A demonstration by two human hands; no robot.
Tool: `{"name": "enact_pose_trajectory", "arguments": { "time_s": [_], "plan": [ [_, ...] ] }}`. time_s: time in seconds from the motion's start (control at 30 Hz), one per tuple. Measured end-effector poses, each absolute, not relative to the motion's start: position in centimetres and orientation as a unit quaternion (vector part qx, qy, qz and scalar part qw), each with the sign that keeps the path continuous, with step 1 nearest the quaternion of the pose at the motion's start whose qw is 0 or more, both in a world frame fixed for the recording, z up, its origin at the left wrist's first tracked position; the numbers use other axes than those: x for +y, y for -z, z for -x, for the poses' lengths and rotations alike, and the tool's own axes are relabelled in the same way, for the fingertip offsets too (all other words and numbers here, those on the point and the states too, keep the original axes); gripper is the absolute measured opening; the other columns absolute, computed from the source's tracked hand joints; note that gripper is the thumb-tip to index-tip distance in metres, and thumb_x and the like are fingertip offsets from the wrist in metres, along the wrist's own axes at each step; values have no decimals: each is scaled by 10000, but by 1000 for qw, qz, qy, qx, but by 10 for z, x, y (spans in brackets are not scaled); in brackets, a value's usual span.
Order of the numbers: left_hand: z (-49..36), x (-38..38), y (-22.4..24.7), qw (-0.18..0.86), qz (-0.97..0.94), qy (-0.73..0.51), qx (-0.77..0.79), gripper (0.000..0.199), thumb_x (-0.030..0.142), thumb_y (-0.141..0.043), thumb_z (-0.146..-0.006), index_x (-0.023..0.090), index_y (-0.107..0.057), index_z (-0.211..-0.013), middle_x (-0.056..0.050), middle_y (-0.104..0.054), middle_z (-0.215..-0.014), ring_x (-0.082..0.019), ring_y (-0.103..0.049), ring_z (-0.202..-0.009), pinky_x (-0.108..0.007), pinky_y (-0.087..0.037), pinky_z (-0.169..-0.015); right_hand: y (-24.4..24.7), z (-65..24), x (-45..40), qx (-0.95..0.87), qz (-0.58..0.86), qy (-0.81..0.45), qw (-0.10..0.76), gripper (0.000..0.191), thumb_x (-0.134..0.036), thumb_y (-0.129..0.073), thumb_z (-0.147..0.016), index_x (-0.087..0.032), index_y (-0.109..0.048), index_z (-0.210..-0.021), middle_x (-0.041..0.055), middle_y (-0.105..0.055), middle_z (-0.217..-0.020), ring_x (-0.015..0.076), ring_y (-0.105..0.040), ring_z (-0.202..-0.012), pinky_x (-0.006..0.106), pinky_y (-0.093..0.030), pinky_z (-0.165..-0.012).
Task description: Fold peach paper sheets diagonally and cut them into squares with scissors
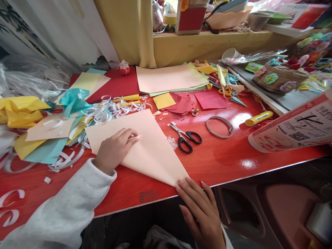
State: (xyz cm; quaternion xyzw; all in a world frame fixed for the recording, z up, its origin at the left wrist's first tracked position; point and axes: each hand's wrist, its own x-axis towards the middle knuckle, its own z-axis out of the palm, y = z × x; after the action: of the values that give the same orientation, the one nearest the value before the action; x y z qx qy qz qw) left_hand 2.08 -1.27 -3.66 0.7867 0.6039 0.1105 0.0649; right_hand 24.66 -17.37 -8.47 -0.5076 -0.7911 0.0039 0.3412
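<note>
A pale peach sheet of paper [153,152] lies on the red table, partly folded over toward a narrow point at the front edge. My left hand [115,148] pinches the folded layer near the middle of the sheet, thumb and fingers together. At the pointed corner, my right hand [201,207] lies with fingers stretched out, its fingertips pressing on the paper. Just right of the sheet rest black-handled scissors [186,138], their blades slightly apart.
A grey ring [220,127], a yellow glue stick [258,118] and a tilted paper cup [290,128] lie to the right. Curled white paper strips [116,107] and coloured scraps [49,145] crowd the left. Stacked coloured sheets [171,77] and a flower-trimmed basket [280,77] stand behind.
</note>
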Motion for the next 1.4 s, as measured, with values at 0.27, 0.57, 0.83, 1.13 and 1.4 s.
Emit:
{"name": "enact_pose_trajectory", "arguments": {
  "time_s": [0.27,0.57,0.83,1.13,1.4],
  "plan": [
    [-17,-11,37,-182,-824,-130,520,191,271,-455,-859,202,-605,-955,-63,-605,-922,-232,-560,-905,-329,-430,-743,79,-244,-174,-783,524,-1,334,342,-91,-519,-817,-141,-569,-1152,46,-644,-1119,176,-515,-1147,363,-246,-1060],
    [-53,-86,4,-215,-849,-262,405,289,115,-537,-782,75,-597,-1061,-133,-662,-1033,-283,-572,-1024,-430,-417,-917,80,-247,-172,-787,521,-1,331,333,-104,-505,-820,-150,-573,-1143,40,-655,-1101,156,-534,-1130,321,-236,-1069],
    [-89,-143,53,-83,-890,-277,354,259,102,-481,-805,56,-647,-998,-117,-638,-1122,-259,-539,-1118,-396,-313,-1054,78,-241,-170,-745,544,-23,384,255,-128,-492,-842,-194,-629,-1047,16,-677,-1052,131,-575,-1073,279,-255,-1058],
    [-85,-143,56,-67,-885,-261,379,260,138,-537,-801,62,-636,-1029,-88,-644,-1111,-236,-563,-1089,-375,-312,-1060,80,-245,-170,-763,537,-16,359,280,-107,-493,-831,-176,-617,-1073,27,-672,-1065,139,-571,-1081,286,-262,-1051],
    [-68,-140,55,-35,-886,-220,407,323,244,-464,-864,184,-580,-1160,25,-553,-1244,-234,-488,-1176,-421,-198,-1105,77,-246,-168,-757,539,-23,368,281,-131,-483,-846,-216,-620,-1076,-4,-682,-1042,124,-604,-1031,259,-284,-1031]
  ]
}}
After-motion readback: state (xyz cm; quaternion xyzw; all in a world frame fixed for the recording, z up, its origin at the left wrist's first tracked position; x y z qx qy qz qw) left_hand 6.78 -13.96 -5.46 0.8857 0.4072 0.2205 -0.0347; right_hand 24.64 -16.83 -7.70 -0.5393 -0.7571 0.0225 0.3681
